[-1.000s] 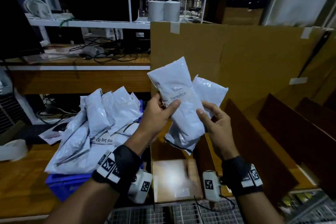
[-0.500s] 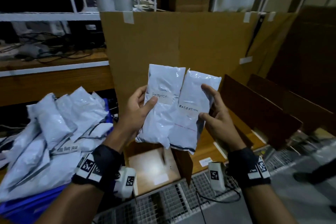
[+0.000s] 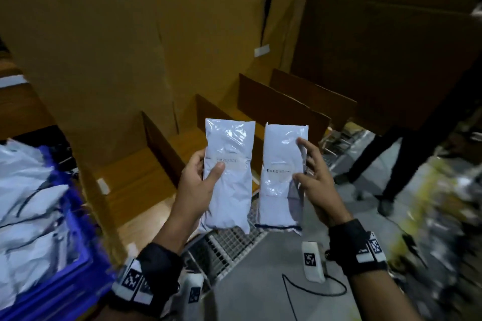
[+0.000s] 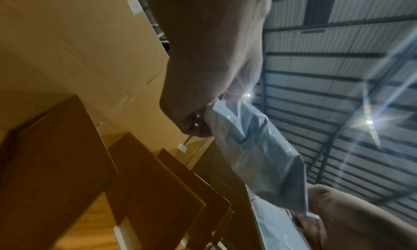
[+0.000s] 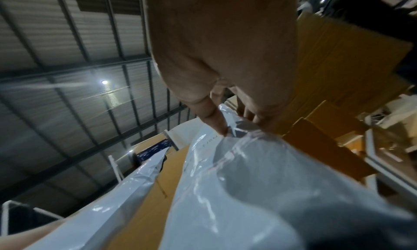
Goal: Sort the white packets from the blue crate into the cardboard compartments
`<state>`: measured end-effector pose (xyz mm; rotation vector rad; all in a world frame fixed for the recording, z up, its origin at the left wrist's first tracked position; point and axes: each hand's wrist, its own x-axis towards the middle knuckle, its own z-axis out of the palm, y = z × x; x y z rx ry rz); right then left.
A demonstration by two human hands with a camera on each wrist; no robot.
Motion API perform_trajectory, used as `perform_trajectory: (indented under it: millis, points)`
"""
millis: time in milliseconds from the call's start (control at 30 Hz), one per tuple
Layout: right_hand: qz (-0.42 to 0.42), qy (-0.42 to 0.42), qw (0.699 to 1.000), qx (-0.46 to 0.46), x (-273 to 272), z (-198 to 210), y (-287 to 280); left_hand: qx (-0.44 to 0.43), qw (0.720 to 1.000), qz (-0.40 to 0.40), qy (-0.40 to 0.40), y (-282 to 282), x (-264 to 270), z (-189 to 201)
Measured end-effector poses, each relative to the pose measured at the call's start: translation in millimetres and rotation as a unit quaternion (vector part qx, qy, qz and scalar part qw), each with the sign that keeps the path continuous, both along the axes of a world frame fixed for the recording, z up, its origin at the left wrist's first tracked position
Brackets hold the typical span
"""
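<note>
Since half a second earlier the two overlapping packets had parted, with a gap between them. At nine o'clock sat the blue plastic crate (image 3: 75,263), heaped with packets. The left hand (image 3: 195,185) pinched the left white plastic packet (image 3: 228,177), thumb on front. The right hand (image 3: 317,182) held the right white plastic packet (image 3: 280,177); only the right wrist view showed its thumb (image 5: 214,118) pressing the film. Brown cardboard compartments (image 3: 276,101) stood at twelve o'clock.

- Crate (image 3: 78,263) of packets (image 3: 28,206) at the left.
- Compartments (image 3: 260,104) right of it, wall (image 3: 156,41) behind.
- Two held packets (image 3: 229,177) side by side in front.
</note>
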<state>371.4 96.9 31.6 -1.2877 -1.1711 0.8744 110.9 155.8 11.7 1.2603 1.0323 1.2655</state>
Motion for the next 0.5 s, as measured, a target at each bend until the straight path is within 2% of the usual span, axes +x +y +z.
perform_trajectory:
  millis: [167,267,500]
  points:
    - [-0.064,0.06,0.995,-0.044,72,-35,-2,-0.039,0.999,-0.019,-0.002,5,75,-21]
    - [-0.091,0.048,0.992,-0.066,122,-46,7,-0.054,0.998,-0.026,-0.011,15,130,-25]
    - [-0.111,0.033,0.991,-0.07,252,-40,41,-0.066,0.998,-0.02,-0.014,68,267,-25]
